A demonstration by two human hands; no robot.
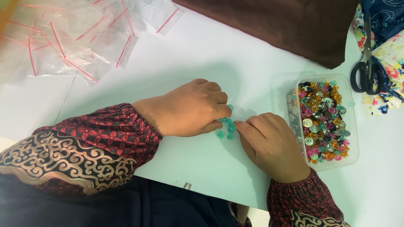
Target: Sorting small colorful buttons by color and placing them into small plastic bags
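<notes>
Where the two hands meet near the middle of the head view, we see a small cluster of teal beads lying on the white surface. They are tiny, round and translucent green-blue, bunched close together, with one or two lying loose at the cluster's 6 o'clock edge. The left hand comes in from 9 o'clock, knuckles up, its fingers curled narrow with the tips touching the beads; whether any bead is pinched we cannot tell. The right hand comes up from 5 o'clock, its fingers drawn close, tips at the cluster's 3 o'clock side. Both wrists wear dark red patterned sleeves.

At 3 o'clock of the right hand, just beside it, stands a clear plastic tub of mixed orange, pink, teal and silver beads. Black-handled scissors lie on floral cloth at 1 o'clock, brown fabric at 12 o'clock, and clear zip bags with red strips at 10 o'clock.
</notes>
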